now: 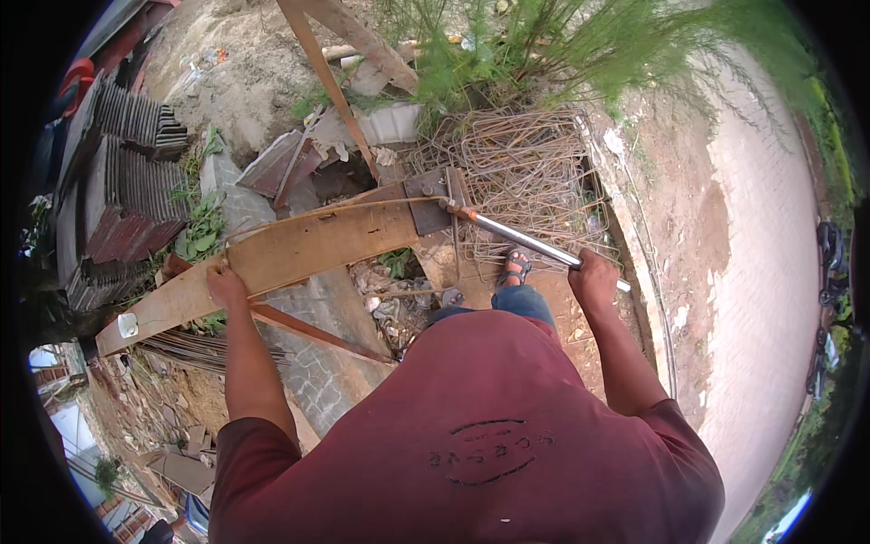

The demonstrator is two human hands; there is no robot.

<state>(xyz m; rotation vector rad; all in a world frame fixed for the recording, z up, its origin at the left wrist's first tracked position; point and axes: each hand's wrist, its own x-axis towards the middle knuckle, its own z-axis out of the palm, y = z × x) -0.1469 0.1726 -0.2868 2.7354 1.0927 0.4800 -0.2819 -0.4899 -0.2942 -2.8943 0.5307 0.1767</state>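
Observation:
A long wooden plank lies across a stand in front of me, with a rusty metal plate at its right end. Along the plank's far edge runs a thin steel rod, bent down at its left end. My left hand is closed on that bent end, against the plank. My right hand grips a silver metal pipe near its outer end. The pipe's orange-brown head meets the rod at the plate. A small white object sits on the plank's left end.
Bent steel rod frames lie heaped beyond the plate, under a feathery green plant. Stacked roof tiles stand at the left. Straight rods lie below the plank. Rubble lies near my feet. A slanting metal leg supports the plank.

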